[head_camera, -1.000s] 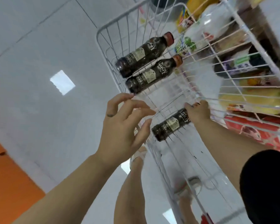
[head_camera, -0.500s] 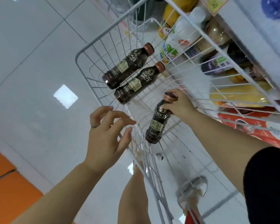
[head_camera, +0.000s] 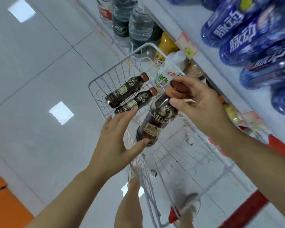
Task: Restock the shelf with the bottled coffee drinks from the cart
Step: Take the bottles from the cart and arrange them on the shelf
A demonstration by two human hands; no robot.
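Where the floor (head_camera: 31,71) shows, far left: pale glossy tiles with bright lights mirrored in them, and an orange patch down in the corner.
Left hand (head_camera: 117,142): wide open, fingers straight, palm turned up toward the base of the held coffee bottle (head_camera: 158,119); the thumb tip is right at that base, though I can't call contact.
Far coffee bottle (head_camera: 127,90): lying on its side in the cart's front end, brown cap toward the shelf.
Near coffee bottle (head_camera: 136,101): lying right alongside it, the same way round.
Water bottles (head_camera: 139,25): clear ones, standing beyond the cart's front end.
Cart (head_camera: 146,44): white wire, drawn up just beside the shelf.
Held coffee bottle: up above the cart, tilted, cap high and base low, with dark drink and a cream label.
Right hand (head_camera: 199,102): fingers and thumb pinching the held coffee bottle by its cap and neck.
Shelf (head_camera: 212,63): pale edge running up the right side, with a price tag (head_camera: 186,46) on it.
Blue drink bottles (head_camera: 234,30): packed on the shelf at far right, white characters on their labels.
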